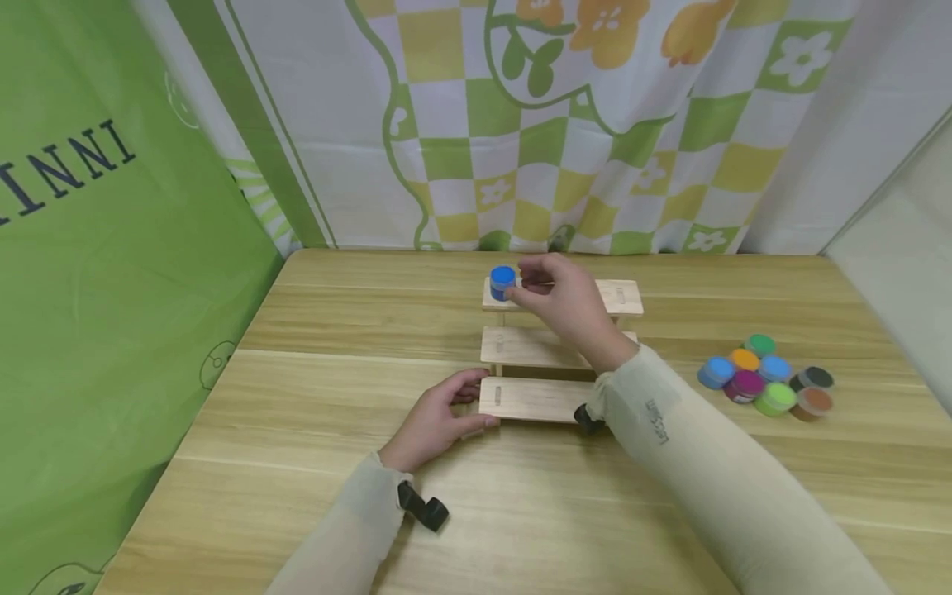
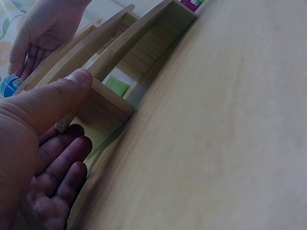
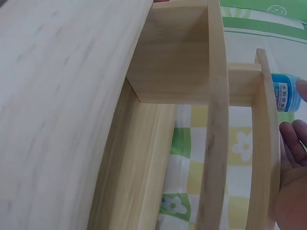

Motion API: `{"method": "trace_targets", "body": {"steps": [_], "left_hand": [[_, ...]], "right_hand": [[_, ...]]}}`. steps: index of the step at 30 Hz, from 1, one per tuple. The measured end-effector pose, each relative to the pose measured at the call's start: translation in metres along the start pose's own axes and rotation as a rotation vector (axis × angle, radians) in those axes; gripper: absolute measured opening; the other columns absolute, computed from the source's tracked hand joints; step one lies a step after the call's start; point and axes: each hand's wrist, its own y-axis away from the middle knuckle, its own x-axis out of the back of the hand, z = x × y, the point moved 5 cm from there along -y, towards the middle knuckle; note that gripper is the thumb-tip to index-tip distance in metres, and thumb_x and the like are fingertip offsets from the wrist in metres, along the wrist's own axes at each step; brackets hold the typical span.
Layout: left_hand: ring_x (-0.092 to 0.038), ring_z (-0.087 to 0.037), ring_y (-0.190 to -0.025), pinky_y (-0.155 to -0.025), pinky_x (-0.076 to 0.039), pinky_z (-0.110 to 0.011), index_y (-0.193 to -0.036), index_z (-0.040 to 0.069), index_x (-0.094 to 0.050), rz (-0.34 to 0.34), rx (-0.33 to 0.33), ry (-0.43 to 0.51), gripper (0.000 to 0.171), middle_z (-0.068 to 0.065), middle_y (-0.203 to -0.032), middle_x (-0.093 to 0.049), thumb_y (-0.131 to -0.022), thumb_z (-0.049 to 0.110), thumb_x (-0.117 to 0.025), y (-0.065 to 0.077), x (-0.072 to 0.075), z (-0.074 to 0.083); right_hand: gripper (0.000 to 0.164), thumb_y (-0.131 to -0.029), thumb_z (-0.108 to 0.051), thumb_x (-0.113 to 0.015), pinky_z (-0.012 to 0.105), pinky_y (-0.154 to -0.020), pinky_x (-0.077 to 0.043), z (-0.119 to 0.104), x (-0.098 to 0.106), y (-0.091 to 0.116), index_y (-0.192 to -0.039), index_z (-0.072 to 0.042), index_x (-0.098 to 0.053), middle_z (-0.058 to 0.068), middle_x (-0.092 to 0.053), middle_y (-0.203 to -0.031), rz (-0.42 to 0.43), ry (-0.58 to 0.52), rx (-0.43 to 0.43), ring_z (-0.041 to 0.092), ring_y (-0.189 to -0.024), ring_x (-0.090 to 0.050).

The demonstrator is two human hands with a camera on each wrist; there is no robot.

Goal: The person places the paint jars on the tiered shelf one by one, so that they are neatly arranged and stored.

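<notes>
A three-tier wooden display stand (image 1: pixel 539 399) stands on the table, its tiers rising like steps toward the back. On the left end of its top tier sits an upright blue paint jar (image 1: pixel 502 283), also visible in the right wrist view. My right hand (image 1: pixel 568 302) reaches over the stand. Its thumb is at the jar's side, while the other fingers are loosely bent and apart from it. My left hand (image 1: pixel 439 413) holds the left end of the bottom tier, thumb at the front edge and fingers toward the back edge.
To the right of the stand, several paint jars (image 1: pixel 776 398) cluster on the wooden table (image 1: pixel 312 430), in blue, purple, green, orange, black and brown. A patterned curtain (image 1: pixel 543 140) hangs behind the table. A green cloth (image 1: pixel 111 273) hangs at the left.
</notes>
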Motion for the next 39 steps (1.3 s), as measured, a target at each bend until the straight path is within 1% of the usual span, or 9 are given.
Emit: {"method": "trace_targets", "body": {"steps": [8, 12, 18, 24, 29, 34, 37, 39], "left_hand": [[-0.061, -0.020, -0.116, -0.101, -0.049, -0.040, -0.144, 0.019, -0.054, 0.001, 0.001, -0.004, 0.070, -0.002, -0.127, -0.064, -0.083, 0.038, -0.083, 0.000, 0.000, 0.001], [-0.060, -0.019, -0.116, -0.101, -0.049, -0.040, -0.144, 0.019, -0.054, 0.000, -0.003, -0.012, 0.070, -0.002, -0.127, -0.064, -0.083, 0.037, -0.083, 0.000, 0.000, 0.001], [-0.060, -0.019, -0.116, -0.101, -0.049, -0.040, -0.144, 0.018, -0.053, 0.000, 0.000, -0.012, 0.070, -0.002, -0.129, -0.063, -0.083, 0.037, -0.083, -0.001, 0.000, 0.002], [-0.061, -0.019, -0.116, -0.101, -0.049, -0.040, -0.143, 0.019, -0.054, 0.003, 0.007, -0.013, 0.071, -0.001, -0.127, -0.064, -0.082, 0.037, -0.084, -0.001, 0.000, 0.000], [-0.061, -0.019, -0.116, -0.102, -0.049, -0.040, -0.143, 0.019, -0.054, 0.007, 0.007, -0.008, 0.071, -0.001, -0.128, -0.064, -0.082, 0.037, -0.084, 0.000, 0.001, 0.001], [-0.061, -0.020, -0.116, -0.101, -0.049, -0.040, -0.143, 0.017, -0.054, 0.006, -0.004, -0.013, 0.070, -0.002, -0.128, -0.064, -0.083, 0.037, -0.084, 0.000, 0.001, 0.001], [-0.061, -0.019, -0.116, -0.101, -0.049, -0.040, -0.143, 0.017, -0.054, 0.002, -0.002, -0.016, 0.071, -0.002, -0.128, -0.064, -0.082, 0.037, -0.084, 0.000, 0.000, 0.002], [-0.061, -0.019, -0.116, -0.101, -0.049, -0.039, -0.143, 0.018, -0.054, 0.002, 0.003, -0.016, 0.071, -0.002, -0.128, -0.064, -0.082, 0.036, -0.084, 0.000, 0.000, 0.003]], "right_hand": [[0.047, -0.091, -0.024, -0.077, 0.034, -0.095, -0.054, 0.005, 0.009, 0.007, -0.132, -0.007, -0.063, 0.011, -0.064, -0.125, 0.045, -0.001, 0.048, 0.024, -0.110, -0.065], [0.045, -0.091, -0.023, -0.077, 0.035, -0.094, -0.055, 0.009, 0.014, 0.013, -0.131, -0.005, -0.063, 0.011, -0.065, -0.125, 0.057, -0.011, 0.043, 0.024, -0.110, -0.066], [0.044, -0.091, -0.019, -0.077, 0.034, -0.092, -0.056, 0.014, 0.022, 0.022, -0.129, -0.003, -0.062, 0.015, -0.065, -0.120, 0.084, -0.020, 0.059, 0.026, -0.108, -0.067], [0.041, -0.091, -0.016, -0.077, 0.031, -0.092, -0.055, 0.019, 0.027, 0.030, -0.127, -0.003, -0.063, 0.015, -0.065, -0.120, 0.106, -0.025, 0.070, 0.026, -0.108, -0.066], [0.039, -0.092, -0.014, -0.076, 0.036, -0.095, -0.054, 0.021, 0.031, 0.037, -0.126, 0.002, -0.064, 0.015, -0.064, -0.119, 0.125, -0.022, 0.091, 0.027, -0.109, -0.063], [0.039, -0.093, -0.015, -0.075, 0.041, -0.098, -0.052, 0.023, 0.035, 0.044, -0.126, 0.002, -0.063, 0.015, -0.063, -0.121, 0.126, -0.029, 0.102, 0.029, -0.111, -0.062], [0.039, -0.092, -0.014, -0.075, 0.038, -0.098, -0.052, 0.025, 0.040, 0.050, -0.125, 0.003, -0.063, 0.016, -0.062, -0.123, 0.145, -0.035, 0.110, 0.029, -0.112, -0.062], [0.039, -0.092, -0.013, -0.075, 0.032, -0.096, -0.053, 0.026, 0.043, 0.053, -0.125, 0.004, -0.063, 0.016, -0.062, -0.123, 0.162, -0.037, 0.113, 0.028, -0.112, -0.062]]}}
